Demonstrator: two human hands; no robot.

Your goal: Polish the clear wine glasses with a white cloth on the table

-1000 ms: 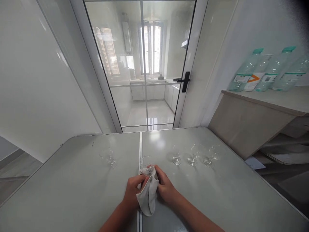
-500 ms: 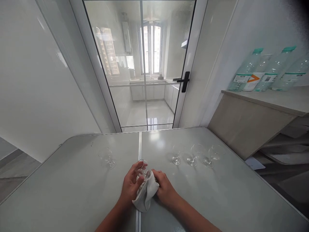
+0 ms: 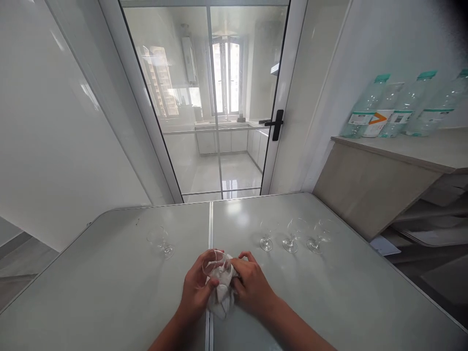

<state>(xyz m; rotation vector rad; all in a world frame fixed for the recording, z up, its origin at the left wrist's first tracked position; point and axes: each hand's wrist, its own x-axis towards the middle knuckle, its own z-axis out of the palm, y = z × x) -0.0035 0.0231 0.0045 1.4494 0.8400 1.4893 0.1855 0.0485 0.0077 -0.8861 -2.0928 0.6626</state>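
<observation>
My left hand (image 3: 197, 285) is closed around the bowl of a clear stemmed glass (image 3: 215, 263), its rim tipped up and toward the left. A white cloth (image 3: 222, 295) is bunched against the glass and hangs below it. Fingers of my right hand (image 3: 252, 282) pinch the cloth at the glass's right side, where the stem and foot are hidden. Both hands are over the table's middle seam. To the left stands another stemmed glass (image 3: 168, 251). On the right, three more sit in a row: a near one (image 3: 266, 243), a middle one (image 3: 290, 244) and an outer one (image 3: 314, 245).
The pale table (image 3: 109, 292) has a metal seam down its middle. Behind it is a glazed door (image 3: 237, 170) with a black handle (image 3: 278, 125). Several plastic bottles (image 3: 365, 109) stand on a ledge (image 3: 395, 151) at right, above a shelf with papers.
The glass has turned so that its bowl shows more openly. My right hand has shifted up a little with its fingers gathered on the cloth, which is more bunched. The view has tilted slightly.
</observation>
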